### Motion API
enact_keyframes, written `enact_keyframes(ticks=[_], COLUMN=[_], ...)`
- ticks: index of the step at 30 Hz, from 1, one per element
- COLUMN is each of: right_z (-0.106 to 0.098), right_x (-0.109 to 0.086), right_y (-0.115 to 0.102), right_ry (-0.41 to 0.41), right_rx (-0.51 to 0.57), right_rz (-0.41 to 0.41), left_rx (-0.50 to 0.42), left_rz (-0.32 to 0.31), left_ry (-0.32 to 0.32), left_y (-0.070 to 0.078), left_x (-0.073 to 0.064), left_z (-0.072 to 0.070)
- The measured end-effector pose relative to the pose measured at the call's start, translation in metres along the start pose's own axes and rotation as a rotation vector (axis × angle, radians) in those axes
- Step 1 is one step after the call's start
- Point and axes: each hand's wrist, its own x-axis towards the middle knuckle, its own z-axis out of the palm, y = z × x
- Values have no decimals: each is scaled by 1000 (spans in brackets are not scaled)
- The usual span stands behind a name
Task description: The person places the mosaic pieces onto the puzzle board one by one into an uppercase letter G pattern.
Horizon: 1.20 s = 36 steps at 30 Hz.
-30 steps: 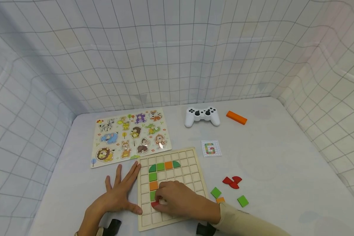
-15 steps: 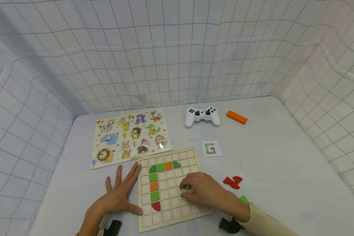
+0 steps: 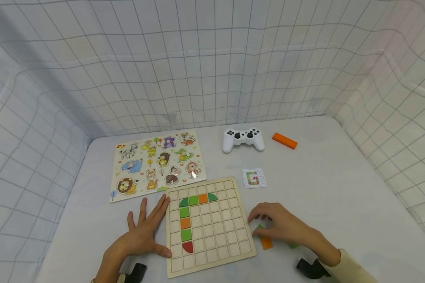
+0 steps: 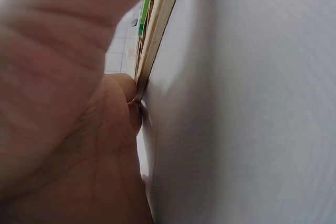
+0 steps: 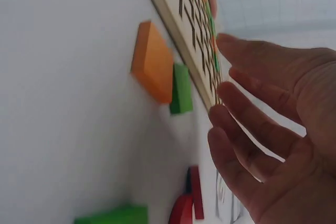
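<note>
A wooden grid board (image 3: pixel 221 228) bears a bent row of green and orange square tiles with dark green quarter-circle tiles at two corners. A red quarter-circle tile (image 3: pixel 188 247) sits at the row's lower end. My left hand (image 3: pixel 139 234) lies with fingers spread, fingertips and thumb touching the board's left edge. Right of the board, my right hand (image 3: pixel 285 227) hovers with loosely bent fingers and nothing between them. Beneath it are an orange square tile (image 3: pixel 267 243) and a green square tile (image 5: pixel 181 88). Red quarter-circle tiles (image 5: pixel 182 211), hidden in the head view, show in the right wrist view.
Behind the board lies an animal puzzle (image 3: pixel 141 169). A small pattern card (image 3: pixel 254 178), a white game controller (image 3: pixel 243 140) and an orange bar (image 3: pixel 285 140) lie farther back. Another green tile (image 3: pixel 293 246) peeks out below my right hand. Grid-patterned cloth walls (image 3: pixel 212 78) surround the table.
My right hand has let go of the red quarter-circle tile on the board and moved right, off the board, over the loose tiles. My left hand has stayed in place.
</note>
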Motion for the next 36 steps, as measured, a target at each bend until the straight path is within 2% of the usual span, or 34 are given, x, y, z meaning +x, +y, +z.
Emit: enact_keyframes(ticks=[8, 19, 25, 31, 36], right_z=[-5, -9, -6, -5, -6], right_x=[-11, -9, -5, -1, 1], right_y=[17, 29, 28, 27, 26], right_ry=[-82, -141, -125, -127, -133], right_rx=[17, 50, -1, -62, -113], right_rz=[-8, -68, -53, -85, -78], left_rx=[0, -4, -10, -9, -8], left_rz=[-10, -35, -35, -29, -21], left_ry=[-30, -64, -91, -88, -86], left_y=[4, 8, 17, 16, 15], left_x=[0, 0, -2, -3, -2], left_z=[-4, -8, -15, -15, -15])
